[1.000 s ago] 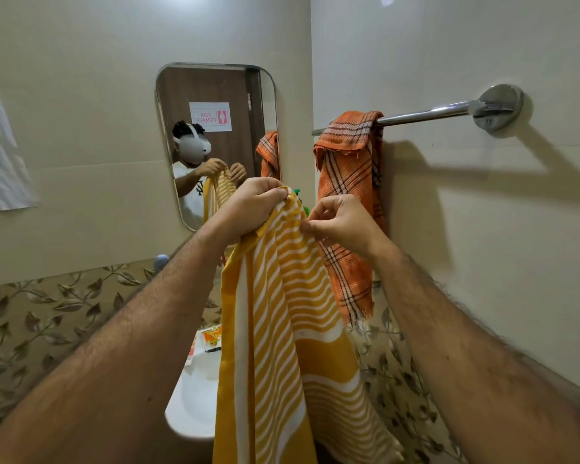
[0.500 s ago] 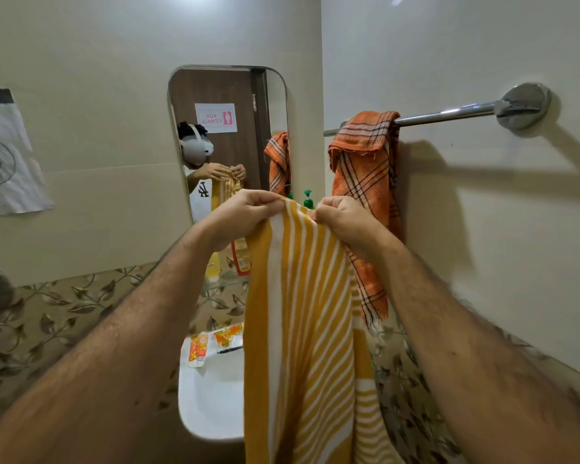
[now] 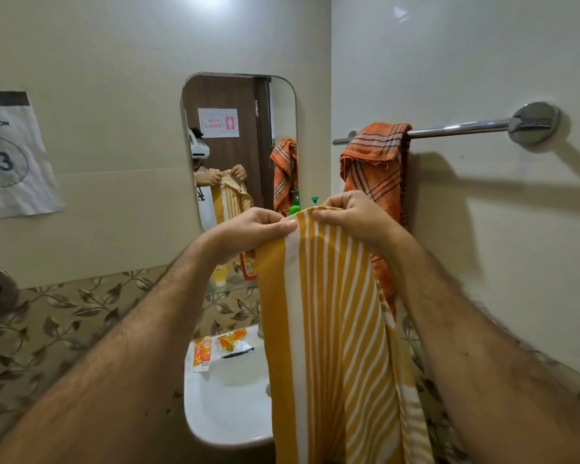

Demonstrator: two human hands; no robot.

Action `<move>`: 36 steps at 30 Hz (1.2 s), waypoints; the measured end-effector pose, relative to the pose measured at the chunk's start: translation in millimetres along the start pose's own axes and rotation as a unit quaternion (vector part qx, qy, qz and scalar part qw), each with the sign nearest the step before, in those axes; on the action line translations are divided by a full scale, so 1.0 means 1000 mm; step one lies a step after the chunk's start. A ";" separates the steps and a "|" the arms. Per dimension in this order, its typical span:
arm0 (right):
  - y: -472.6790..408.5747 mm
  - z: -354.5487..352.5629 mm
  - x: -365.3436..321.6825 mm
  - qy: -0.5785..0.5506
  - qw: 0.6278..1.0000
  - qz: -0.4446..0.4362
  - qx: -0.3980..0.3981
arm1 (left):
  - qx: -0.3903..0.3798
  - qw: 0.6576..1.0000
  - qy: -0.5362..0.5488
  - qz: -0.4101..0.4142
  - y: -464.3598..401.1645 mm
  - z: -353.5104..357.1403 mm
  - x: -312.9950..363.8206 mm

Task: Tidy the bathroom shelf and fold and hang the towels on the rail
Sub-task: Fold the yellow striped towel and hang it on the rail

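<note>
Two bare hands pinch the top edge of a yellow-and-white striped cotton towel (image 3: pixel 329 329), held up before the sink.

The left hand (image 3: pixel 248 229) and right hand (image 3: pixel 352 219) each clamp thumb against curled fingers on the folded hem, close together; the towel hangs straight down over the white ceramic basin (image 3: pixel 221 410). At two o'clock an orange checked towel (image 3: pixel 372 169) drapes over the chrome wall rail (image 3: pixel 466 127). At eleven o'clock hangs a rounded mirror (image 3: pixel 238 105); a glass shelf (image 3: pixel 228 289) sits beneath it.
</note>
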State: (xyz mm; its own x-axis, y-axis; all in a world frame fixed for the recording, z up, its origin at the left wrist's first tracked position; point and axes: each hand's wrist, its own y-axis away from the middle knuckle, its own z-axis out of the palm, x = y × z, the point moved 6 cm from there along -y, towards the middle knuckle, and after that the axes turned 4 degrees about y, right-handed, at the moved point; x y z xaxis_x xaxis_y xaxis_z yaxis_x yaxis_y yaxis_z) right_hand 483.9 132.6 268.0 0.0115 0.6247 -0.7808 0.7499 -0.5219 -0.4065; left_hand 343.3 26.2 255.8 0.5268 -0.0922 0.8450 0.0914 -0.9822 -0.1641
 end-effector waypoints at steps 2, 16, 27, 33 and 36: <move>0.000 0.005 -0.001 -0.025 0.999 0.021 -0.026 | -0.007 1.000 0.013 0.010 0.002 -0.001 0.002; 0.049 0.060 0.062 -0.043 0.918 0.198 -0.341 | 0.179 0.947 0.243 0.111 0.008 -0.014 0.001; 0.053 0.012 0.069 0.000 0.979 0.156 -0.133 | 0.220 0.967 0.129 0.026 0.023 -0.046 -0.030; 0.032 0.024 0.042 -0.050 0.994 0.086 -0.035 | 0.185 0.983 -0.013 -0.012 0.021 -0.029 -0.022; 0.021 0.031 0.029 -0.079 0.992 0.091 -0.028 | 0.120 0.992 -0.010 -0.041 0.016 -0.025 -0.031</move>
State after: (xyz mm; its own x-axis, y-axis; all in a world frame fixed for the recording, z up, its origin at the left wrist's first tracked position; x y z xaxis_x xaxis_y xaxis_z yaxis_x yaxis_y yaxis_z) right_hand 478.9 121.6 222.4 0.0502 0.4216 -0.9054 0.7805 -0.5822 -0.2278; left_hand 307.5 9.4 239.4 0.5254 -0.0079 0.8508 0.3319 -0.9188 -0.2135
